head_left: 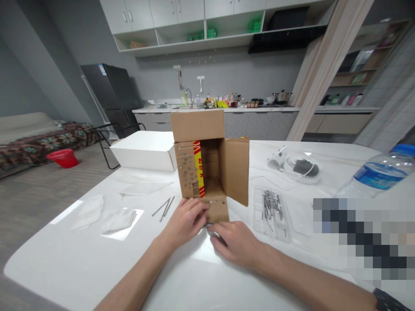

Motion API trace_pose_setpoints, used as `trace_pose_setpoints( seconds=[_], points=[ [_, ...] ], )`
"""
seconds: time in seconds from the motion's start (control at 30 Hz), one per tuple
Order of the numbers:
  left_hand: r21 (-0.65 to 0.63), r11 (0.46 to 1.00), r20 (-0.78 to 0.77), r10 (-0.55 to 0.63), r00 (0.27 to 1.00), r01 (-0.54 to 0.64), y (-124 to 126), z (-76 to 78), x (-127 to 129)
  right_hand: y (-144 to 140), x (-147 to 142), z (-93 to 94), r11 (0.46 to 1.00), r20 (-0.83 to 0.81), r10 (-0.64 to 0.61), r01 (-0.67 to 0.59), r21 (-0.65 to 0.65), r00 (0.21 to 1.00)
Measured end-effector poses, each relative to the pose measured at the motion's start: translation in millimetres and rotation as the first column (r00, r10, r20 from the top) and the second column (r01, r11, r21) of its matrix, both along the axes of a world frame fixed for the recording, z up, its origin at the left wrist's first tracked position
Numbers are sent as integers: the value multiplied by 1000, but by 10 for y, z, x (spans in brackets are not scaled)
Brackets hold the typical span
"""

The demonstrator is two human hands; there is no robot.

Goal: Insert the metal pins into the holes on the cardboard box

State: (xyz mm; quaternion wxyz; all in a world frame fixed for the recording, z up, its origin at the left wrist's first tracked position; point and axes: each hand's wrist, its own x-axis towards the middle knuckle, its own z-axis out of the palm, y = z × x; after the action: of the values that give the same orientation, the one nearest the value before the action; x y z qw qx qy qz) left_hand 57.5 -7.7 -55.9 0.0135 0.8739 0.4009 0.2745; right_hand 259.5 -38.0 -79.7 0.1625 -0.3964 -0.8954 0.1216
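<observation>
Both hands meet at the cardboard box's (207,172) lower flap. The left hand (184,220) pinches a thin nail (209,224); the right hand (235,244) curls, its grasp unclear. 3 loose nails (164,207) lie just left.

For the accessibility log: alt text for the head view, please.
Two bare hands, left hand and right hand, meet at the front flap of an open cardboard box on a white table; loose nails lie nearby.

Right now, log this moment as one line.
left hand: on cardboard box lower flap | right hand: beside it, on table | loose nails: left

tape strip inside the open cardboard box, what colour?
Yellow and red tape strip inside the brown cardboard box; head view.
</observation>
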Motion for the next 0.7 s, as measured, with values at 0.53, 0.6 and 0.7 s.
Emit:
trace_pose_setpoints(
  seconds=[0.53, 0.6, 0.7],
  points=[
    [-2, 1000, 110, -13, 994, 13, -8, -9, -3, 15, -9, -9, 1000, 2, 0, 0, 11, 1000],
    [-4, 1000, 119, -6, 993, 6, -8, -14, -8, 17, -9, -4, 1000, 0, -3, 3, 10, 1000],
    [-6, 1000, 127, -5, 992, 6, -6, -19, -10, 18, -9, -7, 1000, -2, -4, 4, 13, 1000]
  ],
)
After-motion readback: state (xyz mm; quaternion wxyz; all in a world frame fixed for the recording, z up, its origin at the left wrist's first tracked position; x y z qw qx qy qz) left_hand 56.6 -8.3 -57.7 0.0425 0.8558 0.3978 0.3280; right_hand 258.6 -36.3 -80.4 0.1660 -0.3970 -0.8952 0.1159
